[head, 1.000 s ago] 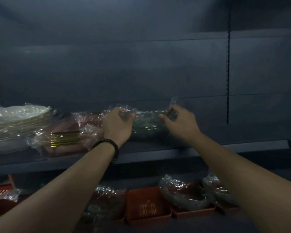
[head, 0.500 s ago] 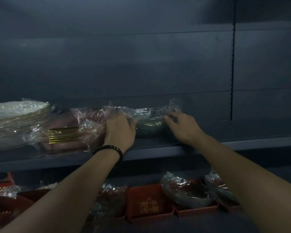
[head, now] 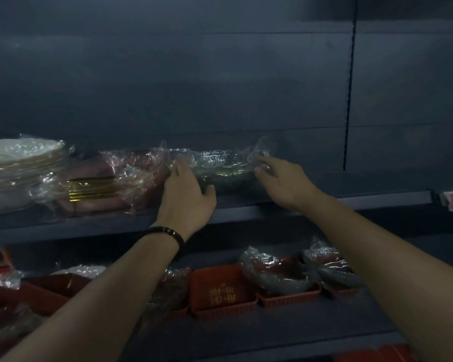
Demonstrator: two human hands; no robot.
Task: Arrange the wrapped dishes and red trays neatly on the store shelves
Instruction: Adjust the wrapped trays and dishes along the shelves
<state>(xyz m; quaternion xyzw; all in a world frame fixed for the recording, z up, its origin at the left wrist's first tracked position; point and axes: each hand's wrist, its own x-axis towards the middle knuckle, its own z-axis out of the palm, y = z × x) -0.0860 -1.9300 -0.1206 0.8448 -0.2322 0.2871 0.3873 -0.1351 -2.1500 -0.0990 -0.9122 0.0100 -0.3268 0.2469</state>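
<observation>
Dish: the green wrapped dish [head: 228, 169] sits on the upper shelf [head: 390, 199], centre of the frame, between our 2 hands.
Left hand: our left hand [head: 186, 190] grasps its left end, thumb curled at the front edge.
Right hand: our right hand [head: 283, 180] pinches the plastic at its right end.
Neighbours: a red wrapped stack [head: 120, 178] just beside it on the left; white plates [head: 19, 163] at far left.
Below: red trays [head: 220, 275] on the lower shelf.
</observation>
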